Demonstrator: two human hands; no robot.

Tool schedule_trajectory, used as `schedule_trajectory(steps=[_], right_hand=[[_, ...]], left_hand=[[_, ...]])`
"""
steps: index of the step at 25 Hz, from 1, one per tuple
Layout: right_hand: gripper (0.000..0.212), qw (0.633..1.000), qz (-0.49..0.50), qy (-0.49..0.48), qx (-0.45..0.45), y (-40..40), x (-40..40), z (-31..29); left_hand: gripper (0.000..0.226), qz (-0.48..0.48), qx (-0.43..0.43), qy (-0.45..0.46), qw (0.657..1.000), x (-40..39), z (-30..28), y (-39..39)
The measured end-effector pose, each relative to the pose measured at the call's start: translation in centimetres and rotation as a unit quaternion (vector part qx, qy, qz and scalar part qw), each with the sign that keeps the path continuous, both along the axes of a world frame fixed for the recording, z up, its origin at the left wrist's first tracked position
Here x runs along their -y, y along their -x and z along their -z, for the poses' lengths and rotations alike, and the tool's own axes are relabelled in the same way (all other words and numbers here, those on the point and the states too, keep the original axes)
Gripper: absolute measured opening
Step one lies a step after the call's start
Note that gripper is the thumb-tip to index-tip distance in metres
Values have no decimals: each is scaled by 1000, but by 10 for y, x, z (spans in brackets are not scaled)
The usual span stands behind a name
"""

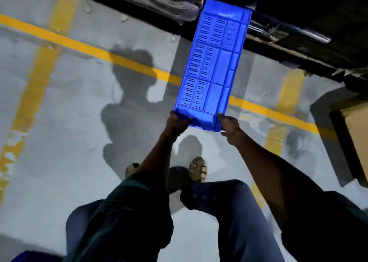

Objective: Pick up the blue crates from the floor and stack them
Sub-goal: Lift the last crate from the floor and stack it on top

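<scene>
Both grips clamp one blue crate (213,62): left hand (178,122), right hand (231,127) | two sandals (198,169) | floor (79,142)

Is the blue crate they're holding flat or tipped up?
Tipped up: the blue crate shows its slotted face to the camera, both hands gripping its near end, left hand, right hand.

Dark green striped short sleeves (127,208), blue denim trousers (235,218), and beige strapped sandals (198,169); bare forearms.
</scene>
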State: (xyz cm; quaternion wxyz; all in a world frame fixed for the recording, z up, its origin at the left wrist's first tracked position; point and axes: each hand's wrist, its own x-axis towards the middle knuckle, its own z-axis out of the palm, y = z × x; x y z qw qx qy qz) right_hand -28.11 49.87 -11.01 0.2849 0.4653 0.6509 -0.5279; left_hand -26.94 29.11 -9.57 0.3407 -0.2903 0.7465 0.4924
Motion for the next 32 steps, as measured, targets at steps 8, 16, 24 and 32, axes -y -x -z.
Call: schedule_trajectory(steps=[8,16,24,32], right_hand=[[42,992,-34,33,-117,16,62,-114],[32,983,90,127,-101,-5,139,-244],[22,950,158,270,1,-128,241,-399],[37,921,84,378,-54,-159,307,-512]], left_hand=[[57,-77,-128,28,988,50,-109,-10],[41,-70,-262,31,962,90,-247,-83],[52,-79,-252,152,952,166,-359,-252],[47,-12,-381,364,850,261,-444,-265]])
